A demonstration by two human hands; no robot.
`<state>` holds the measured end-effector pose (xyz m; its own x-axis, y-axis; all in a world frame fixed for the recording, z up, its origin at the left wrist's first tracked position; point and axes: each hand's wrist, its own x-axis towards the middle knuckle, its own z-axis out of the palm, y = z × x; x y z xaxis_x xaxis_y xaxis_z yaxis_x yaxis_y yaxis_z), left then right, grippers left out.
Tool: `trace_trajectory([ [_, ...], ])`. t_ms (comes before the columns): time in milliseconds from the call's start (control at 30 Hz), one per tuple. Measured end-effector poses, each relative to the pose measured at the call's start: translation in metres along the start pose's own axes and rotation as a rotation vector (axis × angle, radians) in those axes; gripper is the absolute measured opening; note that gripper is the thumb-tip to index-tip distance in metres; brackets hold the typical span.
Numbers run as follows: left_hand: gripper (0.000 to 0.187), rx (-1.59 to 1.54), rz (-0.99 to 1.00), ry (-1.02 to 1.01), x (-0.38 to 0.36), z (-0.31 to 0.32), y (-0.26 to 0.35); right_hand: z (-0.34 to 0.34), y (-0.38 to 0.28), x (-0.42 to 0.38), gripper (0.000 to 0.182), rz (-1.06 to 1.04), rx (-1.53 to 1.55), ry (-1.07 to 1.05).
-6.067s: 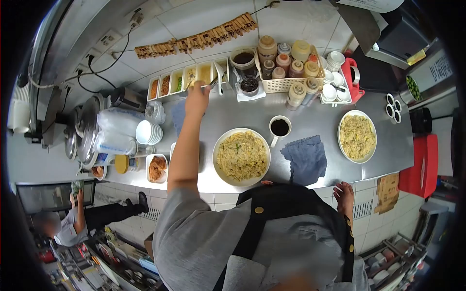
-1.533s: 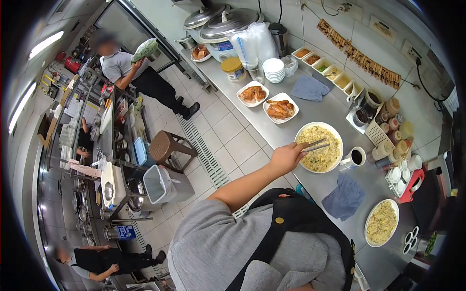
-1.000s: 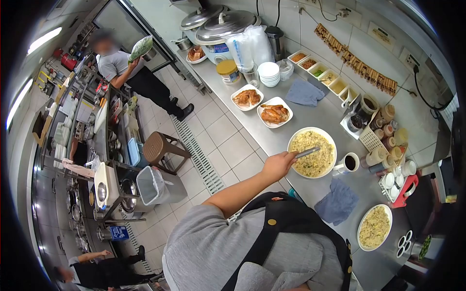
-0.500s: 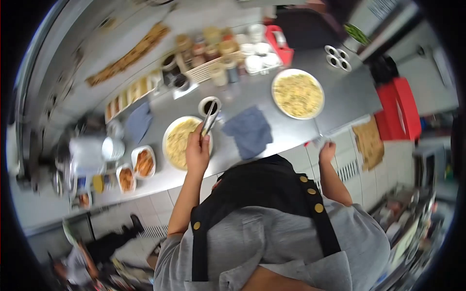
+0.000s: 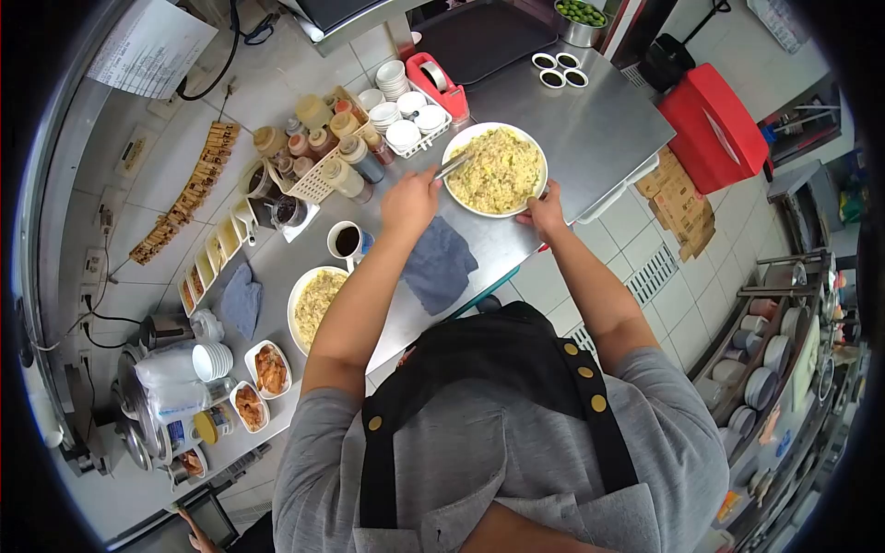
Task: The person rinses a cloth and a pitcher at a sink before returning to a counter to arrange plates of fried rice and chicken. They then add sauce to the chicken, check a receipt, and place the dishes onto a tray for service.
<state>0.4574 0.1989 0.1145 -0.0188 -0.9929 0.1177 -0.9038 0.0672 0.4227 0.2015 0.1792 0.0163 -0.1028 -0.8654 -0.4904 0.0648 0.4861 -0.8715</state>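
My left hand [image 5: 414, 202] is closed around metal tongs [image 5: 454, 164], whose tips reach over the yellow fried-rice-like food [image 5: 498, 170] in the right white plate [image 5: 476, 211]. At that plate's near right edge, my right hand [image 5: 544, 210] grips the rim with the thumb on top. A second white plate [image 5: 293, 323] of similar food is partly hidden behind my left forearm. Between the plates lie a crumpled blue cloth [image 5: 441, 267] and a cup [image 5: 348, 241] of dark liquid.
Along the wall stand sauce bottles [image 5: 346, 180], stacked small white dishes [image 5: 393, 81] and a red tape dispenser [image 5: 438, 83]. Four-way clustered sauce cups [image 5: 560, 69] sit at the far right. Two chicken-like portions [image 5: 270, 369] lie to the left. A red bin [image 5: 714, 129] stands beyond the counter.
My left hand has moved right with the tongs, from the left plate to the right one. My right hand has come up from beside the counter onto the right plate's rim. The view has shifted.
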Motion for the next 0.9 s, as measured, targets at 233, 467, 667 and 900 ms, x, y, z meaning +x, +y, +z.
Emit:
trace_trajectory([
  [233, 0.023, 0.193, 0.015, -0.116, 0.014, 0.029, 0.01, 0.02, 0.041, -0.042, 0.071, 0.003, 0.128, -0.084],
  [467, 0.021, 0.24, 0.12, -0.254, -0.037, 0.038, 0.003, 0.032, 0.053, -0.062, 0.073, 0.03, 0.228, -0.116],
  [667, 0.022, 0.285, 0.128, -0.26, -0.023, -0.023, 0.028, 0.025, 0.05, -0.056, 0.073, 0.046, 0.081, -0.112],
  [900, 0.019, 0.275, 0.304, -0.283, -0.028, 0.024, 0.06, 0.017, 0.038, -0.045, 0.082, 0.115, 0.099, -0.132],
])
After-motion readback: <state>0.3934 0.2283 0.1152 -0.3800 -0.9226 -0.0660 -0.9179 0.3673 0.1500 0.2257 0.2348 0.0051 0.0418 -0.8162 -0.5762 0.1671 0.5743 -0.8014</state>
